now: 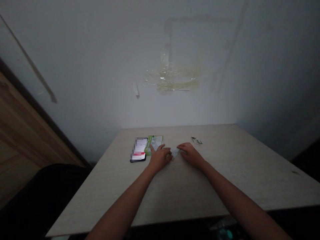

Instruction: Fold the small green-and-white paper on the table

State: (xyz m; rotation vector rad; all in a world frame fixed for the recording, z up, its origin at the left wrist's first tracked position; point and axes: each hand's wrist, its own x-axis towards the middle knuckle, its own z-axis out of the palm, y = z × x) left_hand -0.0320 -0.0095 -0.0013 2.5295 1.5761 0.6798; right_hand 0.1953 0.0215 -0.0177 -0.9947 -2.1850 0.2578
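Both my hands rest on a pale wooden table, meeting over a small folded piece of white and green paper. My left hand lies palm down with its fingers pressed on the paper's left part. My right hand presses on the paper's right end with its fingers together. Just left of my left hand lies a green and white packet, and beside that a phone with its screen lit.
A small crumpled silvery scrap lies on the table behind my right hand. The table stands against a white wall with old tape marks. A dark chair or seat is at the left, with a wooden panel beyond it.
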